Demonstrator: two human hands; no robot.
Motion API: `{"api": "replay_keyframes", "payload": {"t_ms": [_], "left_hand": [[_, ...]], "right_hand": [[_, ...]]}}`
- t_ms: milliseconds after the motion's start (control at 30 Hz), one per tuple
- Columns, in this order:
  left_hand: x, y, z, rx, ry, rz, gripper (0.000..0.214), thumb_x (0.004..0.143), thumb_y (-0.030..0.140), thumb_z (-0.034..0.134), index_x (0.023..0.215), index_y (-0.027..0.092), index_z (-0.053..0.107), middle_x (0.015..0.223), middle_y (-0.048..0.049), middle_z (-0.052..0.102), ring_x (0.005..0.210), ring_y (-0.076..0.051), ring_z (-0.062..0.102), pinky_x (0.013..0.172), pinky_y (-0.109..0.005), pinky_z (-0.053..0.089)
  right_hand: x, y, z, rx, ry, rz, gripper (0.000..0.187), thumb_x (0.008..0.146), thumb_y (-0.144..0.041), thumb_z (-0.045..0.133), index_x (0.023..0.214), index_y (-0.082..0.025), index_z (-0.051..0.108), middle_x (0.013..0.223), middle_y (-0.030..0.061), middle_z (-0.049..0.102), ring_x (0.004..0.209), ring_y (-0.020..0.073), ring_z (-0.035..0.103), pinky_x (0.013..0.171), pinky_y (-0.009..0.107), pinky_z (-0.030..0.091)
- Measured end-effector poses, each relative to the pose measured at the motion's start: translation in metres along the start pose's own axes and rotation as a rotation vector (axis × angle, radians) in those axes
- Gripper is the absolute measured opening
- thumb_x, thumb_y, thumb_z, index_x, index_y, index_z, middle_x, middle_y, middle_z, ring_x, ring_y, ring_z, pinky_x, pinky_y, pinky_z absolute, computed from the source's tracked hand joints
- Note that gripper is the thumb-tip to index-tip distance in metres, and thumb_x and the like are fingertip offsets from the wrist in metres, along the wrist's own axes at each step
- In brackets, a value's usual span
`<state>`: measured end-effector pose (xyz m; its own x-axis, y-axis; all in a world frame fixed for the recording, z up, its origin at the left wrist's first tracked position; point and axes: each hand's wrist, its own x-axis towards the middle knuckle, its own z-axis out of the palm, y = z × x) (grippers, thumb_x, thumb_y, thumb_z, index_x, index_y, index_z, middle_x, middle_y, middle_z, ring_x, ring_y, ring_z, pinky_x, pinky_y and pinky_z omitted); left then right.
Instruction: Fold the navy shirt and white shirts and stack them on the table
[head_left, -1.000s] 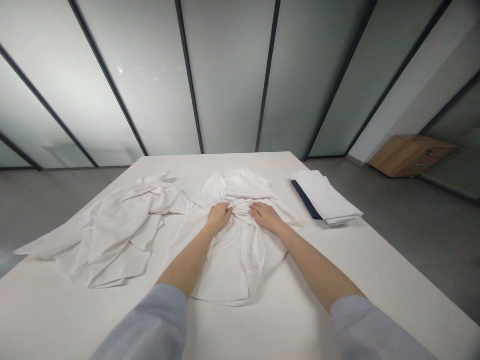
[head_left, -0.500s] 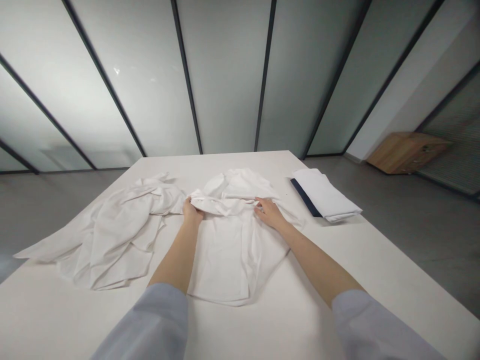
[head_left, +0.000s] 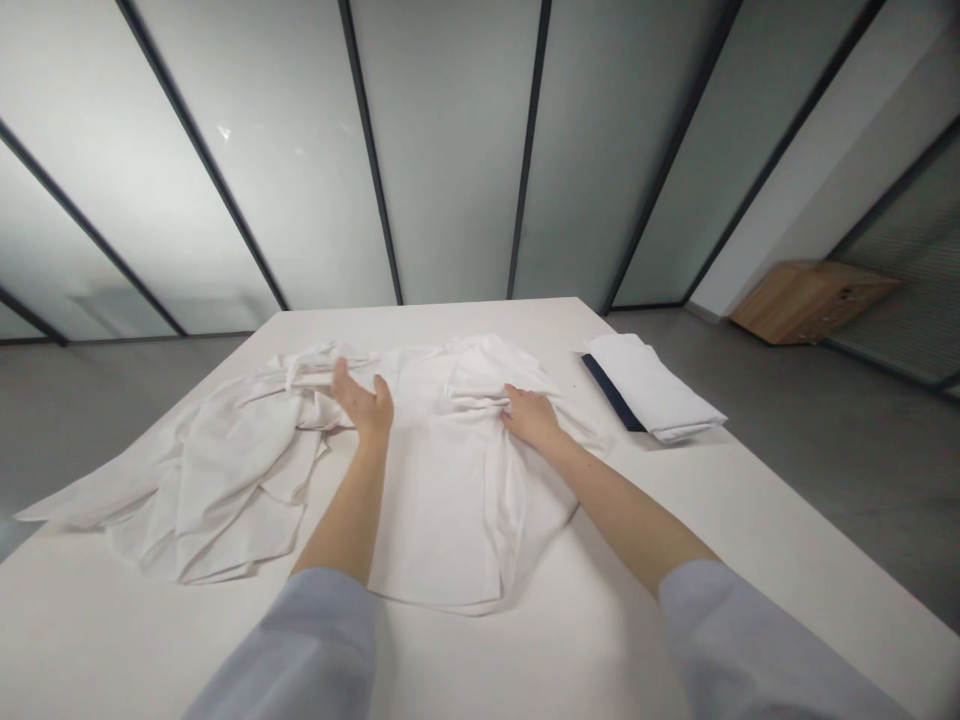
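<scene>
A white shirt (head_left: pixel 439 520) lies partly folded on the table in front of me, its near part flat and its far part rumpled. My right hand (head_left: pixel 531 416) pinches a bunched fold of it on the right side; the thumb is partly hidden. Above the shirt's left edge, my left hand (head_left: pixel 366 405) is open, thumb and fingers apart, with nothing in it. Beside that hand a crumpled heap of white cloth (head_left: pixel 232 450) spreads over the left of the table. Whether the heap and the shirt are joined I cannot tell.
On the right of the white table (head_left: pixel 750 540) lies a neatly folded white cloth (head_left: pixel 652 385) over a dark navy flat piece (head_left: pixel 611 392). A wooden cabinet (head_left: pixel 814 300) stands on the floor beyond. Frosted glass panels (head_left: pixel 450 150) rise behind the table.
My left hand has let go of the shirt's fold, opened and moved slightly up and left. The strip of cloth between the hands has dropped flatter. My right hand has barely moved.
</scene>
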<state>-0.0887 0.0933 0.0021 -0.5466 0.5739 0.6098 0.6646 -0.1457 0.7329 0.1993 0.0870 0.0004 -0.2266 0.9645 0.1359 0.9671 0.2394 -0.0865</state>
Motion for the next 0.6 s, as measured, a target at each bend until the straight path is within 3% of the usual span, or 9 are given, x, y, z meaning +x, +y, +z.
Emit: {"api": "replay_keyframes", "payload": {"t_ms": [100, 200, 300, 400, 500, 600], "left_hand": [[-0.031, 0.02, 0.021, 0.149, -0.509, 0.209, 0.044, 0.085, 0.03, 0.044, 0.126, 0.015, 0.051, 0.126, -0.0142, 0.058, 0.126, -0.025, 0.048, 0.109, -0.041, 0.033], [-0.054, 0.024, 0.033, 0.32, -0.743, 0.277, 0.048, 0.087, 0.034, 0.045, 0.131, 0.013, 0.047, 0.132, -0.0163, 0.055, 0.127, -0.025, 0.047, 0.107, -0.037, 0.035], [-0.062, 0.021, 0.035, 0.438, -0.857, 0.281, 0.064, 0.089, 0.047, 0.045, 0.14, 0.009, 0.036, 0.142, -0.0194, 0.046, 0.134, -0.027, 0.04, 0.11, -0.037, 0.03], [-0.061, 0.022, 0.033, 0.518, -0.929, 0.243, 0.073, 0.088, 0.058, 0.041, 0.143, 0.01, 0.032, 0.148, -0.0192, 0.038, 0.139, -0.029, 0.032, 0.112, -0.04, 0.025], [-0.059, 0.025, 0.031, 0.566, -0.975, 0.251, 0.073, 0.088, 0.062, 0.038, 0.143, 0.015, 0.035, 0.153, -0.0166, 0.032, 0.142, -0.029, 0.025, 0.114, -0.043, 0.02], [-0.061, 0.029, 0.028, 0.615, -0.996, 0.267, 0.073, 0.087, 0.065, 0.036, 0.142, 0.017, 0.038, 0.154, -0.016, 0.028, 0.143, -0.029, 0.023, 0.114, -0.045, 0.017]], "right_hand": [[0.014, -0.012, -0.005, -0.024, 0.045, -0.026, 0.05, 0.088, -0.029, 0.05, 0.137, -0.018, 0.045, 0.12, 0.0157, 0.061, 0.111, 0.029, 0.054, 0.092, 0.038, 0.038], [0.03, -0.022, -0.004, -0.01, 0.061, -0.095, 0.044, 0.089, -0.037, 0.052, 0.13, -0.022, 0.054, 0.12, 0.0144, 0.06, 0.114, 0.0289, 0.051, 0.093, 0.038, 0.038], [0.044, -0.027, 0.003, 0.032, -0.01, -0.126, 0.031, 0.09, -0.036, 0.05, 0.113, -0.022, 0.065, 0.115, 0.0131, 0.063, 0.112, 0.0271, 0.054, 0.091, 0.035, 0.04], [0.057, -0.024, 0.009, 0.207, -0.032, -0.031, 0.025, 0.09, -0.027, 0.045, 0.095, -0.019, 0.068, 0.103, 0.012, 0.068, 0.1, 0.0241, 0.061, 0.084, 0.033, 0.043], [0.07, -0.006, 0.007, 0.611, 0.103, 0.175, 0.021, 0.087, -0.026, 0.045, 0.08, -0.018, 0.063, 0.078, 0.0067, 0.068, 0.081, 0.0206, 0.063, 0.072, 0.029, 0.046], [0.079, 0.029, -0.007, 1.17, 0.299, 0.417, 0.017, 0.085, -0.027, 0.045, 0.072, -0.02, 0.053, 0.056, -0.002, 0.056, 0.058, 0.0143, 0.057, 0.056, 0.022, 0.046]]}}
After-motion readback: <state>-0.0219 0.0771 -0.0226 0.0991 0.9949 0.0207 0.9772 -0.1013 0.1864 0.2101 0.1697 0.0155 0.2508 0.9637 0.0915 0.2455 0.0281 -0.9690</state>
